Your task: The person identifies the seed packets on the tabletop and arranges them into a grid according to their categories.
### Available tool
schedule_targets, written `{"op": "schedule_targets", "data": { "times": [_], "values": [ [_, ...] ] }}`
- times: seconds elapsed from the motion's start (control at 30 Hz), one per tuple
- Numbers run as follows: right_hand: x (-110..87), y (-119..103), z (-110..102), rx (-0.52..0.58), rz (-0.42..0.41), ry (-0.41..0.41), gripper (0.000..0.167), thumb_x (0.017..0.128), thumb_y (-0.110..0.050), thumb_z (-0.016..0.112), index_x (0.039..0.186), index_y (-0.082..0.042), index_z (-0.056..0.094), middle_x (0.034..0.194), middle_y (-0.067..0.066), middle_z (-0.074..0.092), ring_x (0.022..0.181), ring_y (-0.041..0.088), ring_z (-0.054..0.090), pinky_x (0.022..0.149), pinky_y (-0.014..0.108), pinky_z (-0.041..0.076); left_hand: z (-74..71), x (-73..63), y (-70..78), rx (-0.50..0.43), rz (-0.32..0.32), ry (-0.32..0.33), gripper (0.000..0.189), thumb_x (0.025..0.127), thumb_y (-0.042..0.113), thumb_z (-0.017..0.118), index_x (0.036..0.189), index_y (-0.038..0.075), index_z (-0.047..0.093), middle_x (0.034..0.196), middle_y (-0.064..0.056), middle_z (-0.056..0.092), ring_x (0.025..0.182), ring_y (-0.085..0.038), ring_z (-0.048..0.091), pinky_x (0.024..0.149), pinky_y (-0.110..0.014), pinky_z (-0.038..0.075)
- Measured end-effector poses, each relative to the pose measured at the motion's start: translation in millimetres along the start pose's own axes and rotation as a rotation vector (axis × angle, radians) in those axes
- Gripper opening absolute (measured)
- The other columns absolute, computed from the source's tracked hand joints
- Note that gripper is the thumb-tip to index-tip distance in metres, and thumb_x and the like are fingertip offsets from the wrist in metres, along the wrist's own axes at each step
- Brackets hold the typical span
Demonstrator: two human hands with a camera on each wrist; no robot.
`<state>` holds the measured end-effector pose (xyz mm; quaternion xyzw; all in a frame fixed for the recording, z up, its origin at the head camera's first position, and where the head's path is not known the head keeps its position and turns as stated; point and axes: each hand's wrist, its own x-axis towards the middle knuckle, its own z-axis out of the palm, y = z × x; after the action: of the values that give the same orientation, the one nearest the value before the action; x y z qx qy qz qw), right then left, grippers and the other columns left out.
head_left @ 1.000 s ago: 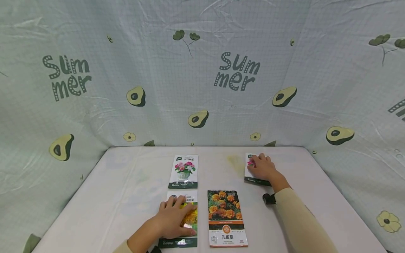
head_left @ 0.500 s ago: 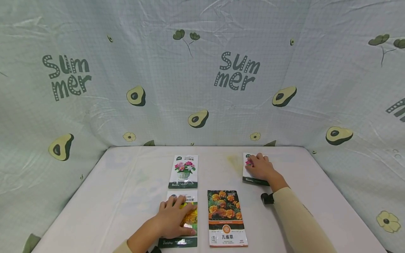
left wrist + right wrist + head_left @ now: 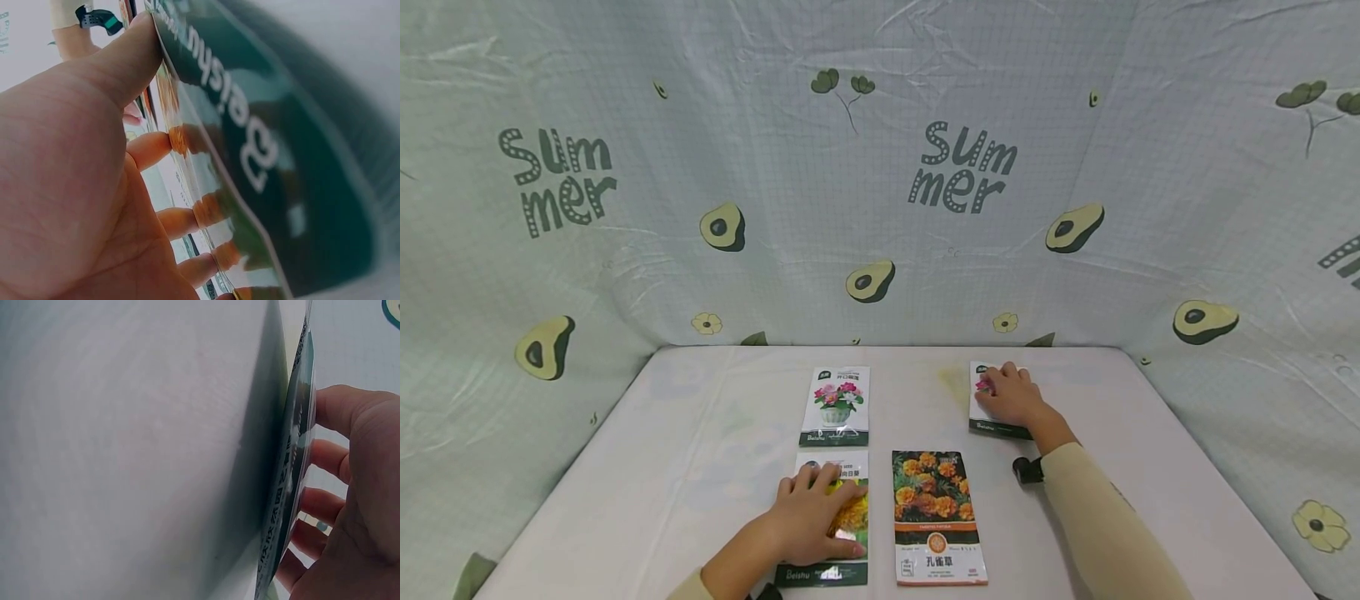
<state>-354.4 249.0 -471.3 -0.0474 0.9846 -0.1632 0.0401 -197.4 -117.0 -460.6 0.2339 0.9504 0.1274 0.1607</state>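
Observation:
My left hand (image 3: 808,525) lies with spread fingers on a yellow-flowered seed packet (image 3: 820,575) at the near middle of the table. In the left wrist view its thumb and fingertips touch the face of this packet (image 3: 250,119). At the far right, my right hand (image 3: 1017,400) rests its fingertips on another seed packet (image 3: 988,427), white with pink flowers and a dark green bottom band. The right wrist view shows that packet (image 3: 289,469) edge-on, fingers pressing on its face and a shadow alongside. The hand covers much of its picture.
A seed packet with a potted pink flower (image 3: 835,408) lies just beyond the left hand's packet. To the right of that hand is an orange marigold packet (image 3: 936,517). The white table (image 3: 700,433) meets an avocado-printed curtain (image 3: 790,183) at its back and sides.
My right hand has slid leftward a little, and the pink-flowered packet under it has moved left with it. The left hand and the other packets have stayed in place.

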Motion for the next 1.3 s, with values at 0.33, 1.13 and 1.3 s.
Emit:
{"op": "schedule_targets", "data": {
  "times": [0.33, 1.13, 1.3],
  "values": [
    [2.5, -3, 2, -0.002, -0.008, 0.001, 0.05, 0.101, -0.037, 0.058, 0.142, -0.008, 0.054, 0.136, 0.021, 0.047, 0.122, 0.04, 0.042, 0.101, 0.059, 0.04, -1.2, -1.5, -0.1, -0.004, -0.004, 0.0, 0.08, 0.078, 0.071, 0.074, 0.146, 0.033, 0.054, 0.151, -0.013, 0.043, 0.133, -0.043, 0.038, 0.1, -0.068, 0.033],
    [5.3, -21, 10, -0.016, -0.037, 0.002, 0.051, 0.101, -0.038, 0.059, 0.142, -0.009, 0.055, 0.134, 0.02, 0.048, 0.117, 0.037, 0.043, 0.099, 0.057, 0.041, -2.7, -2.7, 0.7, -0.012, -0.007, -0.015, 0.079, 0.079, 0.07, 0.074, 0.147, 0.033, 0.053, 0.153, -0.014, 0.041, 0.135, -0.045, 0.037, 0.101, -0.067, 0.032],
    [5.8, -26, 12, -0.02, -0.034, -0.005, 0.052, 0.101, -0.039, 0.059, 0.143, -0.01, 0.055, 0.135, 0.019, 0.048, 0.118, 0.036, 0.043, 0.099, 0.055, 0.042, -2.7, -3.7, 1.1, -0.017, -0.004, -0.021, 0.08, 0.079, 0.071, 0.073, 0.147, 0.033, 0.053, 0.153, -0.014, 0.041, 0.135, -0.045, 0.037, 0.1, -0.067, 0.032]
  ]
}}
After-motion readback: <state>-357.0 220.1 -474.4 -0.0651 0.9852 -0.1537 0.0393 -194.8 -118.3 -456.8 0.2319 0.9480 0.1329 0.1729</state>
